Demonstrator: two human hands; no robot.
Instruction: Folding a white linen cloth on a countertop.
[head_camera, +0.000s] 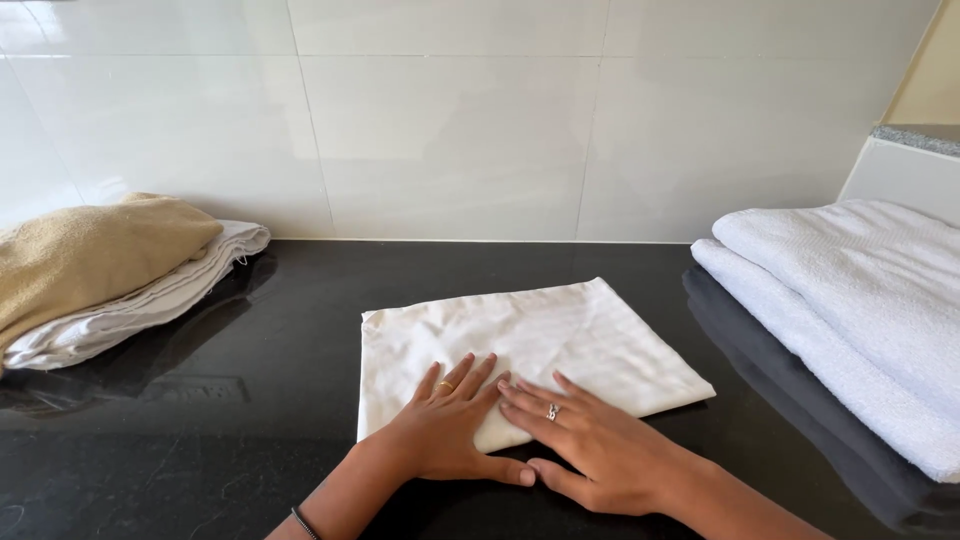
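Note:
A folded cream-white cloth (540, 340) lies flat on the black countertop (300, 300), in the middle of the head view. My left hand (450, 425) rests palm down on the cloth's near edge, fingers spread, a gold ring on one finger. My right hand (590, 440) lies flat beside it, also on the near edge, with a silver ring. The thumbs of both hands nearly touch on the counter just in front of the cloth. Neither hand grips anything.
At the left a tan cloth (90, 255) lies on folded white cloths (150, 300). At the right, thick white towels (860, 300) lie stacked on a dark cloth (800, 400). A white tiled wall (450, 120) runs behind the counter.

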